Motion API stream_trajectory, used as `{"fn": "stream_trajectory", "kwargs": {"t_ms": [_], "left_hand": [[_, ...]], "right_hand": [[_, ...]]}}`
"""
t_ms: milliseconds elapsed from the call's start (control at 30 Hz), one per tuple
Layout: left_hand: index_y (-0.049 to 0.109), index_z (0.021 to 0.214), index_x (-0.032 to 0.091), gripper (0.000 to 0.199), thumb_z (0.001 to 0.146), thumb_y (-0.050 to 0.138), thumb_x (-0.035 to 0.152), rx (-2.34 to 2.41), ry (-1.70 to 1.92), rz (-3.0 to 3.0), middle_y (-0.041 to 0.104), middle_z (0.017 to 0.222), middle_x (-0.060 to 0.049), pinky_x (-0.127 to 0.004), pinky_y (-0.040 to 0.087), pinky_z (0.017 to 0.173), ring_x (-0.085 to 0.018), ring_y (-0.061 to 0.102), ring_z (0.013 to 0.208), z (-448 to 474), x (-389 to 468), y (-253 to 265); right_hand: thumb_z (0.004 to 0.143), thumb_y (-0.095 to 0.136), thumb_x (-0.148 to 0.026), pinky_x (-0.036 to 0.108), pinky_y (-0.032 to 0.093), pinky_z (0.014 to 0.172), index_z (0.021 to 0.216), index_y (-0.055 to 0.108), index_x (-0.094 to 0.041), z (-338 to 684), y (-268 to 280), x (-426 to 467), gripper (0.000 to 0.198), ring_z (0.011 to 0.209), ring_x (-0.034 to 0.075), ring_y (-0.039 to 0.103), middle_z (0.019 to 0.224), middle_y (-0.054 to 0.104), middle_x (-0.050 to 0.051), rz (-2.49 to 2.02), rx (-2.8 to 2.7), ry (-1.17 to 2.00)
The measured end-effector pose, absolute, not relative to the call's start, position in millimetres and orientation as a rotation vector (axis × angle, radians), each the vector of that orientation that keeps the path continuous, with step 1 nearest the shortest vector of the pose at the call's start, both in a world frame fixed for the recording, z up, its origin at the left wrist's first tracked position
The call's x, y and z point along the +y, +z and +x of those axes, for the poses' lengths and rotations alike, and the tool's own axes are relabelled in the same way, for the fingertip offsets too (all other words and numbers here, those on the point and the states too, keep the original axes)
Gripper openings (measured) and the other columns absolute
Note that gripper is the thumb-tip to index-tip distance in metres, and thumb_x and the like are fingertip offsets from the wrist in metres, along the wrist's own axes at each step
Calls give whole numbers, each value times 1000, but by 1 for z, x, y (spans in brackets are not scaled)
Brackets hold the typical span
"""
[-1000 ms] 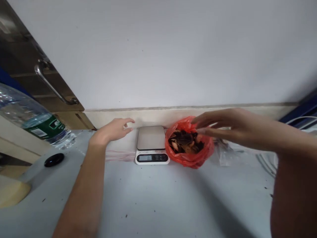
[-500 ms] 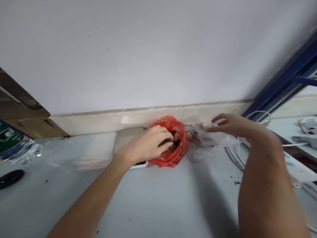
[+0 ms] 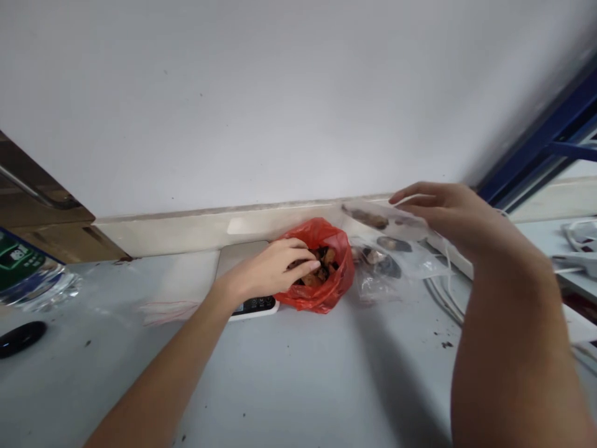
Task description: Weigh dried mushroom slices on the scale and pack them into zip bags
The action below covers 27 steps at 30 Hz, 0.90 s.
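Note:
An opened red plastic bag [image 3: 345, 274] stands near the wall, with brown and dark dried pieces [image 3: 329, 256] inside. Over its left rim reaches my left hand [image 3: 275, 264], thumb and fingers apart at the mouth, with no piece visible in them. To the right, my right hand [image 3: 443, 211] pinches a small clear plastic bag [image 3: 405, 228] holding a brown elongated piece, tilted above the table. Beneath it lie more clear bags [image 3: 380, 283] with dark and brown contents. A kitchen scale [image 3: 240, 255] is partly hidden behind my left hand and the red bag.
Flat clear zip bags [image 3: 170, 302] with red edges lie left of the scale. Farther left are a clear bottle [image 3: 28, 267] with a green label and a black rounded object [image 3: 22, 338]. White cables [image 3: 441, 295] run by my right forearm, near a blue frame [image 3: 527, 152].
My right hand has raised a clear bag from the pile. My left hand has drawn slightly back left, showing more of the dried pieces and the scale's buttons.

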<state>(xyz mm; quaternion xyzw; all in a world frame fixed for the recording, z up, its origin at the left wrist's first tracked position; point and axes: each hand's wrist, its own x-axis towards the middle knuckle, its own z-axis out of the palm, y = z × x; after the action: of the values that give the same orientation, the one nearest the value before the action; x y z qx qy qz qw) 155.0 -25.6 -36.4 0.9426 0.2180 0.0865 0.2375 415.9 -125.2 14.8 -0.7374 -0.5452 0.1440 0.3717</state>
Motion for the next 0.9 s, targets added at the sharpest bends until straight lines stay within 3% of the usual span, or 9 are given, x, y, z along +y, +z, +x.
{"fn": "stream_trajectory", "kwargs": {"t_ms": [100, 133, 233, 300, 367, 433, 600, 767, 900], "left_hand": [[74, 98, 18, 33, 101, 51, 41, 722, 633, 2444, 76, 102, -8, -37, 54, 89, -23, 70, 93, 149, -22, -29], [72, 106, 18, 31, 97, 58, 43, 762, 772, 2347, 76, 105, -9, -37, 55, 88, -24, 70, 93, 147, -21, -27], [62, 131, 20, 59, 82, 78, 47, 665, 942, 2082, 72, 127, -12, -35, 57, 92, -26, 70, 110, 138, -18, -19], [68, 121, 20, 47, 83, 78, 46, 556, 907, 2004, 74, 120, -10, -33, 57, 90, -25, 71, 109, 131, -16, -14], [71, 95, 19, 29, 87, 75, 46, 551, 945, 1940, 76, 97, -7, -30, 57, 81, -21, 72, 91, 125, -14, -11], [68, 81, 19, 29, 86, 76, 46, 621, 1051, 1878, 72, 79, -3, -27, 55, 71, -17, 68, 74, 119, -9, -9], [66, 74, 19, 28, 85, 78, 41, 745, 1178, 1892, 66, 67, 1, -24, 49, 63, -12, 60, 62, 100, 5, -8], [65, 84, 19, 31, 84, 78, 48, 767, 1202, 1945, 66, 64, 2, -23, 49, 57, -13, 61, 59, 92, 11, -10], [60, 94, 21, 35, 83, 75, 51, 802, 1145, 1915, 65, 60, 2, -22, 44, 47, -13, 58, 50, 90, 12, -13]], "right_hand": [[63, 70, -28, 29, 40, 51, 78, 66, -24, 389, 26, -125, 16, 57, 15, 54, 70, 69, 3, -1635, -1171, 639], [60, 73, -28, 28, 37, 48, 78, 66, -24, 382, 26, -122, 19, 55, 14, 53, 67, 67, 1, -1556, -1169, 732], [56, 80, -27, 27, 37, 47, 74, 65, -24, 364, 21, -108, 23, 52, 14, 52, 62, 63, -2, -1355, -1232, 1017], [58, 82, -29, 28, 41, 49, 74, 65, -25, 355, 12, -96, 24, 53, 15, 53, 61, 62, -3, -1277, -1252, 1144], [62, 84, -33, 30, 49, 56, 76, 67, -25, 348, 3, -86, 23, 61, 18, 60, 67, 66, -1, -1239, -1268, 1172], [68, 84, -42, 34, 56, 69, 83, 70, -25, 345, -3, -79, 27, 76, 22, 67, 79, 73, 2, -1225, -1260, 1172], [75, 74, -73, 40, 59, 79, 90, 72, -22, 349, -4, -77, 54, 85, 26, 71, 90, 76, 9, -1274, -1324, 1175], [64, 88, -60, 33, 51, 69, 66, 73, -19, 342, 1, -77, 44, 68, 17, 62, 69, 69, 3, -1338, -1608, 1119], [60, 91, -51, 30, 45, 61, 65, 75, -20, 334, -1, -75, 35, 62, 14, 56, 66, 66, 0, -1344, -1590, 1208]]}}
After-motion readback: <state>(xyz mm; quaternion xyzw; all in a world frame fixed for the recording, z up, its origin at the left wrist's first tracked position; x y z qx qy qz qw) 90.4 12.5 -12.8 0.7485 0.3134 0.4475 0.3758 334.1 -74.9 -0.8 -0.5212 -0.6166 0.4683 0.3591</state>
